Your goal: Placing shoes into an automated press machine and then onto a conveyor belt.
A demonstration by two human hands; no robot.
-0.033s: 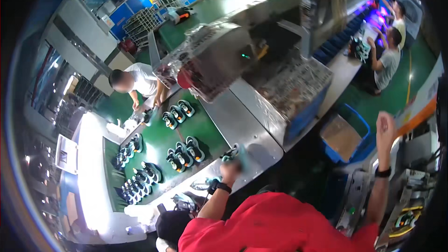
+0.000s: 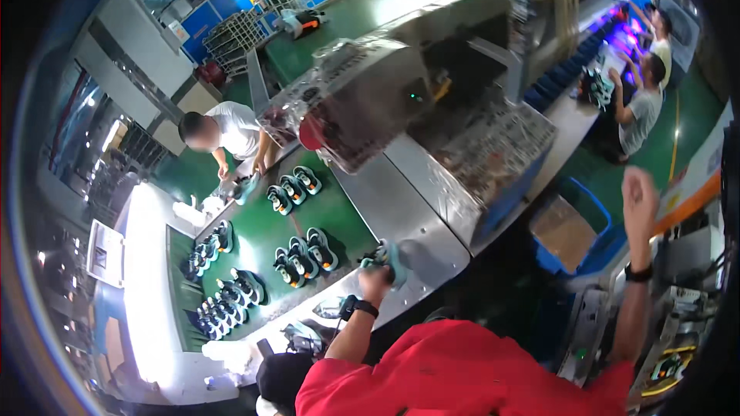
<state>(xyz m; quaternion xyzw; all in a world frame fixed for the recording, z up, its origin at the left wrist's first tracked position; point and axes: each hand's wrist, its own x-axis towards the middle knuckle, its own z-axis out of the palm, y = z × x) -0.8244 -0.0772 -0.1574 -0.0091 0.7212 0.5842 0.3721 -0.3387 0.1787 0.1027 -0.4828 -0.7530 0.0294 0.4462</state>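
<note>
At the near edge of the green conveyor belt [image 2: 262,243], seen from the head camera, the left hand [image 2: 375,281] has its fingers closed around a teal and black sports shoe [image 2: 388,256], which sits above the fingers, over the grey metal table [image 2: 408,223]. More pairs of similar shoes [image 2: 306,252] lie on the belt just beside it. Far to the right, the right hand [image 2: 640,200] is raised in the air with loosely curled fingers, holding nothing.
</note>
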